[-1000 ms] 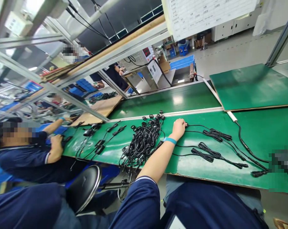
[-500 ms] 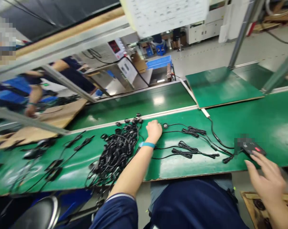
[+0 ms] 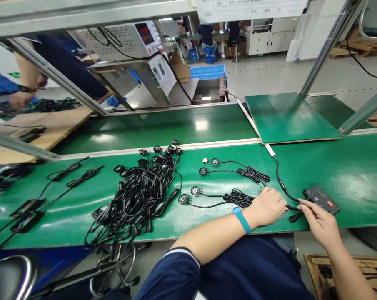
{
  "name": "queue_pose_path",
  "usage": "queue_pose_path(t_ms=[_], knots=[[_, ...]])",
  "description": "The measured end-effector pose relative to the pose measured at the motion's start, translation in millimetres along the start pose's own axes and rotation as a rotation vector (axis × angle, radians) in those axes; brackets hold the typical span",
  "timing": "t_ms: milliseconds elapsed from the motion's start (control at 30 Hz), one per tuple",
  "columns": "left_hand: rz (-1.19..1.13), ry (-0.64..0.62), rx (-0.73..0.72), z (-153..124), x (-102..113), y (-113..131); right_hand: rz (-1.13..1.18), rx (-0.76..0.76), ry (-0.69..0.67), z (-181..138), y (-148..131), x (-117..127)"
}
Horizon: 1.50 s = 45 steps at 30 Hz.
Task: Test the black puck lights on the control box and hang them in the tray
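Four cables (image 3: 235, 183) laid out right of centre on the green bench (image 3: 347, 166), round disc ends to the left, plug ends gathered lower right. Left hand (image 3: 266, 207) curled loosely over those plug ends; grip itself hidden, cannot tell. Right hand (image 3: 319, 221) pinching a black connector (image 3: 295, 216) beside the small black box (image 3: 321, 200). Plugging in apparently only begun. Big tangled pile of cables (image 3: 138, 196) left of centre, untouched, probably most of the work left.
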State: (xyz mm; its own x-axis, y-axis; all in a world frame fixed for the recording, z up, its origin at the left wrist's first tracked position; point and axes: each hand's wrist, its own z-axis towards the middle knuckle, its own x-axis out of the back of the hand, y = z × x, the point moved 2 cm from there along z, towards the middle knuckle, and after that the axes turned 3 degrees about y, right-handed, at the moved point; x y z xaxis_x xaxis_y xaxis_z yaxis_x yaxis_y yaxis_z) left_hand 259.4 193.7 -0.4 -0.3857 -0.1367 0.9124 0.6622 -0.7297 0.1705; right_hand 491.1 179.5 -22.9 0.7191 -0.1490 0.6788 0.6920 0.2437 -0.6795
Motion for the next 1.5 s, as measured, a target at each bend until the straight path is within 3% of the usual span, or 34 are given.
queue_pose_path(t_ms=[133, 400, 733, 800, 900, 1000, 1067, 1133, 1200, 1333, 1400, 1500], knots=[[-0.017, 0.027, 0.027, -4.3, -3.2, -2.2, -0.080, 0.030, 0.049, 3.6, -5.9, -4.0], [-0.032, 0.036, 0.028, 0.0, -11.8, 1.2, -0.303, -0.077, 0.233, 3.3, -14.7, -8.3], [-0.188, -0.003, 0.138, -6.2, -12.3, -7.8, -0.488, -0.124, 0.399, -4.2, -5.0, -8.1], [-0.237, 0.063, 0.127, -7.6, -12.3, -9.0, -0.462, -0.112, 0.377, -7.8, -4.8, -7.6], [-0.405, 0.271, 0.147, -8.7, -5.9, -11.0, -0.391, -0.121, 0.325, -11.2, -3.0, -5.6], [-0.651, 0.509, 0.207, -13.8, 13.2, -12.0, -0.320, -0.072, 0.290, -11.5, -1.9, -1.5], [-0.776, 0.591, 0.264, -22.3, 33.8, -11.4, -0.254, 0.001, 0.270, -9.4, -8.3, 0.8], [-0.854, 0.568, 0.351, -35.5, 59.5, -10.6, -0.177, 0.068, 0.199, -3.6, -25.4, -1.4], [-0.883, 0.454, 0.491, -53.0, 87.7, -9.9, -0.142, 0.119, 0.064, 7.1, -53.9, -12.6], [-0.767, 0.238, 0.872, -99.3, 141.6, -7.7, -0.290, 0.093, -0.347, 35.7, -120.2, -64.3], [-0.692, 0.186, 0.989, -124.8, 160.0, -6.6, -0.361, 0.029, -0.534, 47.3, -144.4, -93.4], [-0.619, 0.140, 1.021, -160.5, 170.6, -12.2, -0.398, 0.001, -0.679, 56.5, -168.2, -121.3]])
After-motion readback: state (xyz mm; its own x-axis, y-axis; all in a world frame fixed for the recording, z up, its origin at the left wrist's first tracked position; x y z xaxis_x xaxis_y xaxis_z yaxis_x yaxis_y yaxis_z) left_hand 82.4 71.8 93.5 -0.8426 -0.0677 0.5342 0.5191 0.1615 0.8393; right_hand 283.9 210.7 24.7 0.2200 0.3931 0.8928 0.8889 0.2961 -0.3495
